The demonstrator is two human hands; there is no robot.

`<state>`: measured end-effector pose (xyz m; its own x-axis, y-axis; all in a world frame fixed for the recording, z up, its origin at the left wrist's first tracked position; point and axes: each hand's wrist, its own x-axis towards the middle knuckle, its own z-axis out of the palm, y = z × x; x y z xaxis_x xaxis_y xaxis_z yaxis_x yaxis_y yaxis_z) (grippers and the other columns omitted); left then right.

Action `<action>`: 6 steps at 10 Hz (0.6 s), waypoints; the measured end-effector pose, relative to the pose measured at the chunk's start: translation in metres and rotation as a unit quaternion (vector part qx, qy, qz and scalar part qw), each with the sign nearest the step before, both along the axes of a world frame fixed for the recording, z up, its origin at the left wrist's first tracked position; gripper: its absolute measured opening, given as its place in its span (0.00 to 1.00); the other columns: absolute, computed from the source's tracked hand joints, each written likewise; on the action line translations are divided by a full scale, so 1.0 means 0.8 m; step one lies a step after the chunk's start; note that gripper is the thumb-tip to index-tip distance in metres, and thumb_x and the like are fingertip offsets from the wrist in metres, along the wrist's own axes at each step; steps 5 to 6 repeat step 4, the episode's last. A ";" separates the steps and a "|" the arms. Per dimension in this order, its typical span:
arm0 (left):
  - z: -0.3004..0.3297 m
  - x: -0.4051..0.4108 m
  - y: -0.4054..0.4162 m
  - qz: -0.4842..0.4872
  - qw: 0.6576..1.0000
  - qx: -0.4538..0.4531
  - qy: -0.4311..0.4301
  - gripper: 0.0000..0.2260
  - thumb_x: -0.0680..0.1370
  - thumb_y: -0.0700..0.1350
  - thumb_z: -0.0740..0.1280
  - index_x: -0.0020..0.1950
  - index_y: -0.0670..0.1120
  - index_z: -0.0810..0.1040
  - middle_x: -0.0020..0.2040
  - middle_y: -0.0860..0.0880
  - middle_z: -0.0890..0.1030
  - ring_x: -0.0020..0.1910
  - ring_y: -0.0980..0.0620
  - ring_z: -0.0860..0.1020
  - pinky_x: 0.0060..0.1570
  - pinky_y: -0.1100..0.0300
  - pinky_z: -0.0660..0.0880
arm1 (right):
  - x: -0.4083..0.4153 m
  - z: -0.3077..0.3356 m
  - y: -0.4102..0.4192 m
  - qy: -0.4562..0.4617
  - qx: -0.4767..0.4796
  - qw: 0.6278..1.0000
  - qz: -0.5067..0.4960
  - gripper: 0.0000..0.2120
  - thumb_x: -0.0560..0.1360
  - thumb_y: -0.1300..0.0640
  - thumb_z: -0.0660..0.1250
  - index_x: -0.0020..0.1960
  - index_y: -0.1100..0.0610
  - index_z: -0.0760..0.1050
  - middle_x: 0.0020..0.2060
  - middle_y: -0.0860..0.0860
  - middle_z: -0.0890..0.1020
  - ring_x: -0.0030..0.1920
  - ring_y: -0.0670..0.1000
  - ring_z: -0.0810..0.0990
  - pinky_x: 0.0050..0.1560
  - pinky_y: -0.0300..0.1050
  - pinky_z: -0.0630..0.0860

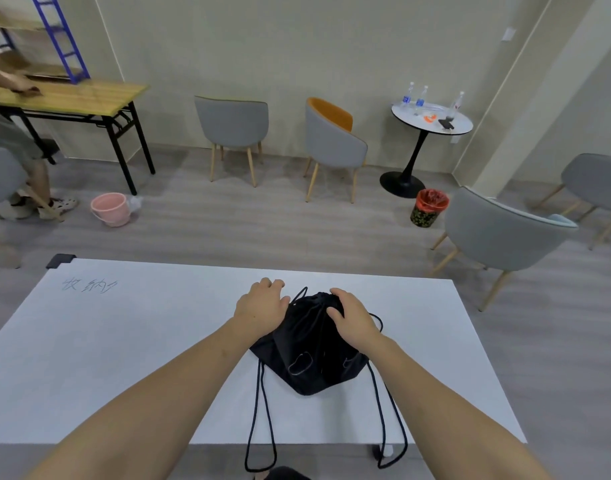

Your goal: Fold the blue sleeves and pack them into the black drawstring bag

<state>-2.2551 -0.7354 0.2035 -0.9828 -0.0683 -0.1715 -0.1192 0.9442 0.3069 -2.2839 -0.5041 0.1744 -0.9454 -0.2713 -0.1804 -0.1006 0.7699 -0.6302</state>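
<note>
The black drawstring bag (pixel 311 362) lies bulging on the white table (pixel 124 348), its mouth gathered at the far end. My right hand (pixel 352 322) grips that gathered top, fingers curled over it and the thumb on the near side. My left hand (pixel 262 304) rests against the bag's left shoulder with loosely bent fingers beside a small cord loop (pixel 299 293). Two long black cords (pixel 260 427) trail from the bag over the table's near edge. No blue sleeves show anywhere; the bag's inside is hidden.
Handwritten marks (pixel 89 285) are on the table's far left. Beyond it stand grey chairs (pixel 335 143), a chair (pixel 501 237) close to the right corner, a round side table (pixel 432 119) with bottles, a pink bucket (pixel 110 208) and a seated person (pixel 16 143).
</note>
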 end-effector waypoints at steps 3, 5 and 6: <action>0.032 0.071 0.025 0.020 0.999 -0.035 0.032 0.21 0.85 0.55 0.53 0.76 0.48 0.66 0.69 0.45 0.72 0.66 0.44 0.73 0.58 0.48 0.73 | 0.060 0.046 0.034 0.054 0.005 0.998 0.018 0.23 0.84 0.53 0.62 0.78 0.54 0.65 0.75 0.53 0.69 0.75 0.55 0.66 0.75 0.52 0.65; 0.048 0.100 0.031 0.032 0.996 -0.054 0.058 0.21 0.85 0.55 0.54 0.75 0.48 0.67 0.69 0.45 0.73 0.65 0.43 0.73 0.58 0.47 0.72 | 0.079 0.056 0.040 0.078 0.024 0.995 0.050 0.23 0.83 0.53 0.62 0.77 0.56 0.66 0.74 0.54 0.70 0.74 0.56 0.67 0.74 0.53 0.67; 0.048 0.100 0.031 0.032 0.996 -0.054 0.058 0.21 0.85 0.55 0.54 0.75 0.48 0.67 0.69 0.45 0.73 0.65 0.43 0.73 0.58 0.47 0.72 | 0.079 0.056 0.040 0.078 0.024 0.995 0.050 0.23 0.83 0.53 0.62 0.77 0.56 0.66 0.74 0.54 0.70 0.74 0.56 0.67 0.74 0.53 0.67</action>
